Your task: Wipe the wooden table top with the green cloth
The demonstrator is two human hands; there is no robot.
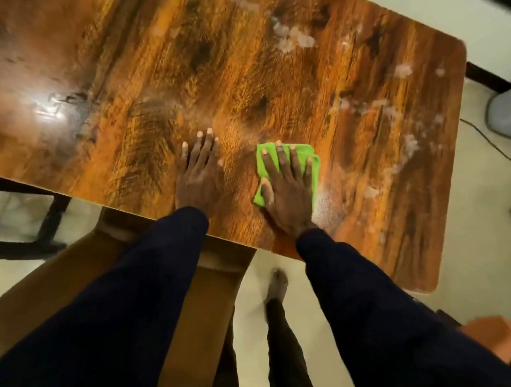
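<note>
no readable text, labels, brands, numbers or signs anywhere

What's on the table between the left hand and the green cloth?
Nothing: the head view shows only bare table top between the left hand and the green cloth.

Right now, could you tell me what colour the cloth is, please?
Bright green cloth, head view.
</note>
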